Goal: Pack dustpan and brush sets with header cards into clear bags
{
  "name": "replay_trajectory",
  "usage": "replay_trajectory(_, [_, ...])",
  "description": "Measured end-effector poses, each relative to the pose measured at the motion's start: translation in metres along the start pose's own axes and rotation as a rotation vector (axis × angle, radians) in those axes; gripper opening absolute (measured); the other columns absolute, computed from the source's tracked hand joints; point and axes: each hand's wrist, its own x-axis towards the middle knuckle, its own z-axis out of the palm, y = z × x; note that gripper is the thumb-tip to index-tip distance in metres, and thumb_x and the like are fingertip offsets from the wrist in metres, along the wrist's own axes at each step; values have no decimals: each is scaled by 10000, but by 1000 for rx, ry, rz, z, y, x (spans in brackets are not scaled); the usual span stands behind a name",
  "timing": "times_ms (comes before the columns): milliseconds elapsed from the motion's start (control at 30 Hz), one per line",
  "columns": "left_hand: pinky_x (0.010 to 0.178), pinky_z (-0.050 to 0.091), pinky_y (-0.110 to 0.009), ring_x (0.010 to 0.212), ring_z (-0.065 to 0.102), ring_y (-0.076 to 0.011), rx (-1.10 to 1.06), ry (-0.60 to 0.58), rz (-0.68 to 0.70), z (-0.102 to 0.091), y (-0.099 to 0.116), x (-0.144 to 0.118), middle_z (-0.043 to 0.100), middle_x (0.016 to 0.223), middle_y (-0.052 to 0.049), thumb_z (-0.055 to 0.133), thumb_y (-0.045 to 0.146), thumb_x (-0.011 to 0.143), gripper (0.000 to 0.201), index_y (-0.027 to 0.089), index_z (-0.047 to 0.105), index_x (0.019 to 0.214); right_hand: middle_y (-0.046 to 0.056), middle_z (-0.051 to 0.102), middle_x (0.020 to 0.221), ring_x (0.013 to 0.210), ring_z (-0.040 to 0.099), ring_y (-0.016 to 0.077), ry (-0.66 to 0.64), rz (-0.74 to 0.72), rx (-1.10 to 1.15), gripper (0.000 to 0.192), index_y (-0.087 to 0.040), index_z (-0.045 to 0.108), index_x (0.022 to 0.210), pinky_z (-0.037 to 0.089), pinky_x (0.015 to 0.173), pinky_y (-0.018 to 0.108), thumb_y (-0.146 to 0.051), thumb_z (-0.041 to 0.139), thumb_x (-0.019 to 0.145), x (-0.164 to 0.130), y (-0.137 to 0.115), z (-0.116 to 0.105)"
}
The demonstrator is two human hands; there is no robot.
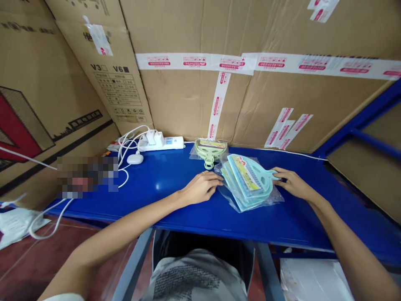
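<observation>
A stack of light blue, fan-shaped dustpans (250,177) in clear plastic bags lies on the blue table between my hands. The top one carries a yellow and red label. My right hand (290,182) grips that dustpan's short handle between thumb and fingers. My left hand (200,187) is closed at the stack's left side, its curled fingertips on the edge of a clear plastic bag (227,194). Behind the stack, near the cardboard wall, lies a pale green dustpan (210,151), also bagged, its handle pointing toward me.
A white power strip (171,143) with plugs and tangled cables stands at the back left, a white adapter (135,159) in front of it. Blurred items lie at the left end. Taped cardboard (184,100) walls the back; a blue metal frame (360,113) rises at right.
</observation>
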Motion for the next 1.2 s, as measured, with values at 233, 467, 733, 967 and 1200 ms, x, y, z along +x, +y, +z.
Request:
replay_trajectory(233, [960, 482, -417, 1105, 692, -264, 177, 31, 125, -3, 12, -12, 784, 1082, -103, 470, 118, 998, 264, 179, 703, 1105, 149, 738, 1233, 1127, 714, 299, -32, 27, 137, 437, -227, 835, 940, 554, 989, 399, -644, 714, 885, 17, -2, 8])
replay_trajectory(467, [1053, 471, -422, 1071, 710, -249, 259, -27, 235, -3, 32, -35, 791, 1140, -111, 480, 148, 1027, 260, 153, 724, 1114, 152, 723, 1262, 1148, 694, 292, -82, -12, 183, 461, -203, 835, 945, 523, 1031, 388, -640, 690, 920, 24, -20, 21])
replay_trajectory(733, [1161, 453, -441, 1345, 622, -282, 376, -83, 181, 2, 65, -56, 665, 1467, -153, 490, 172, 1032, 350, 76, 670, 1317, 133, 748, 1233, 1124, 708, 333, -67, -22, 230, 491, -234, 857, 903, 551, 1005, 412, -708, 750, 838, 30, -12, 28])
replay_trajectory(967, [1202, 425, -427, 1488, 498, -310, 470, -122, 139, 12, 61, -43, 559, 1572, -193, 524, 167, 1001, 498, 50, 539, 1485, 131, 752, 1236, 1115, 714, 334, -54, -22, 238, 487, -243, 865, 913, 554, 1008, 427, -711, 752, 836, 28, -12, 29])
replay_trajectory(1200, [1063, 488, -388, 1359, 604, -284, 604, -44, 123, 19, 64, -43, 618, 1512, -193, 474, 152, 1031, 453, 65, 566, 1466, 136, 760, 1222, 1121, 715, 331, -31, -16, 246, 511, -240, 862, 933, 557, 1007, 430, -727, 742, 835, 26, -14, 31])
